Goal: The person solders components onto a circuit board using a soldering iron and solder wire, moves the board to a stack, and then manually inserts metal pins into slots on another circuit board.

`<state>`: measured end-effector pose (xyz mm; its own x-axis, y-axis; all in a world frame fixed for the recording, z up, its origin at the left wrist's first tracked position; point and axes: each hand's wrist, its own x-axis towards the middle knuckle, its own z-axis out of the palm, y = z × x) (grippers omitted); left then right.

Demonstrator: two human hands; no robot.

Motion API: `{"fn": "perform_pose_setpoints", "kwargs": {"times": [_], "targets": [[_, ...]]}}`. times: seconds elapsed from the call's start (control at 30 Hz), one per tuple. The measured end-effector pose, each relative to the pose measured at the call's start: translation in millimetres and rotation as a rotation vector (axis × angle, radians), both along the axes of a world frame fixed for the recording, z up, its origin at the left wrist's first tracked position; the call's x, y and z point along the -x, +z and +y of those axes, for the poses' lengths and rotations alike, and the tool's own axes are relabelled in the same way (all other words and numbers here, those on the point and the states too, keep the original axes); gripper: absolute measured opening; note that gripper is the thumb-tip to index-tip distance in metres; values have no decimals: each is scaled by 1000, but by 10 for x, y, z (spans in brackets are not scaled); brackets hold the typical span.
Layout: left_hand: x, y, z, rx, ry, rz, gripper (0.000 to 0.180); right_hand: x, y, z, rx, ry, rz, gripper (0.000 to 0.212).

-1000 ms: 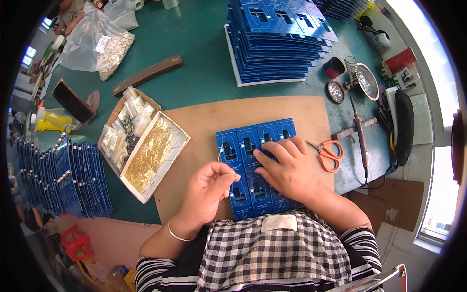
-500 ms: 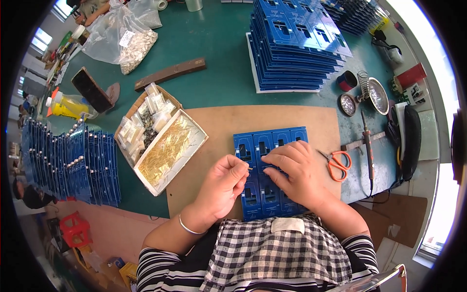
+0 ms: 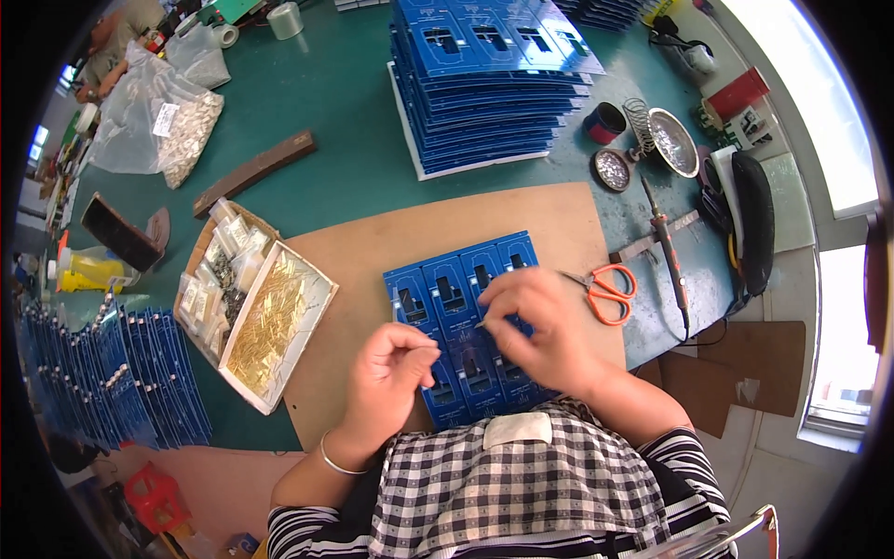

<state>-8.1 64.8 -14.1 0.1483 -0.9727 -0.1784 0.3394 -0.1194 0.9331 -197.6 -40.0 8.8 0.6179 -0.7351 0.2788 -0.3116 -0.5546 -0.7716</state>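
Observation:
A blue circuit board panel [image 3: 463,333] with rectangular cutouts lies on the brown work mat in front of me. My left hand [image 3: 391,377] is closed over the panel's left edge, thumb against curled fingers; whatever they hold is hidden. Above the panel's middle, my right hand [image 3: 540,331] pinches a tiny pale-gold pin [image 3: 480,324] between thumb and forefinger. Left of the mat's middle, a cardboard box [image 3: 304,328] holds a white-walled tray of loose gold pins [image 3: 272,321] beside several small plastic bags [image 3: 223,247].
Orange-handled scissors [image 3: 610,293] and a soldering iron [image 3: 669,256] lie on the right. A tall stack of blue panels [image 3: 484,102] stands behind the mat [image 3: 363,233]. More boards [image 3: 121,382] stand upright at left, near a brown bar [image 3: 256,172] and a yellow bottle [image 3: 88,272].
My hands have drawn apart, and the pin now shows in my right fingers. Gold pin ends at my left fingertips are no longer visible. The whole view has shifted and tilted.

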Motion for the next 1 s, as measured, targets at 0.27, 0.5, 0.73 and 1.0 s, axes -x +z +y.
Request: {"fn": "perform_pose_setpoints", "kwargs": {"times": [0.27,0.5,0.73,1.0], "targets": [[-174,-149,-48,-75,183,114,8,219,-204,-253,110,-50,237,13],[-162,-174,-38,-24,171,55,8,171,-139,-246,182,-23,338,13],[-153,-184,-40,3,159,43,7,184,-111,-261,252,4,361,12],[-151,-173,-37,1,150,11,7,162,-104,-265,296,28,388,11]]}}
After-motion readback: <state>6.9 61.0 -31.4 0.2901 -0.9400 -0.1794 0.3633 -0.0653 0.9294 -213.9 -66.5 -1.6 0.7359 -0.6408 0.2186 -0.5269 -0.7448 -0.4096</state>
